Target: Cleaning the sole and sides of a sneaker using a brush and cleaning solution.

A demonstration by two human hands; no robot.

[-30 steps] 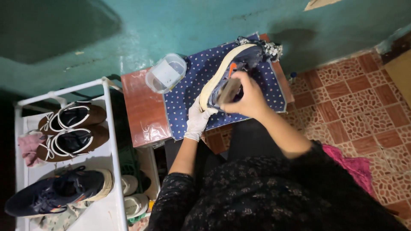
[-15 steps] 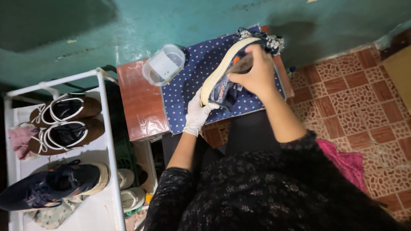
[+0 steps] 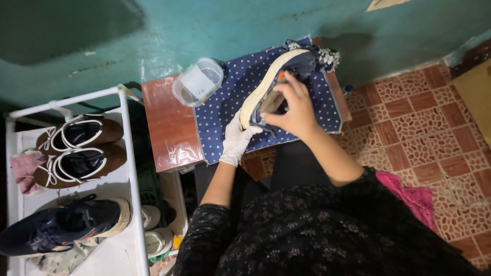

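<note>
Gloved left hand (image 3: 236,143) grips the shoe (image 3: 273,84) over the desk (image 3: 166,128); right hand (image 3: 291,105) presses a brush (image 3: 271,102) against it.

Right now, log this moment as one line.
left hand: gloved, holds shoe at its sole | right hand: bare, presses brush on shoe | under: dotted cloth | near: clear tub

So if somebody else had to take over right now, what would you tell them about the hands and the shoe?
Left hand, in a white glove, holds the navy shoe at its near end, cream sole turned to the left.
Right hand, bare, presses a small brush against the shoe's side.
The shoe is tilted above the dotted blue cloth on the red-brown stool. A clear plastic tub sits by the cloth's far left corner.
Done and left: how clean the shoe is cannot be told.
</note>
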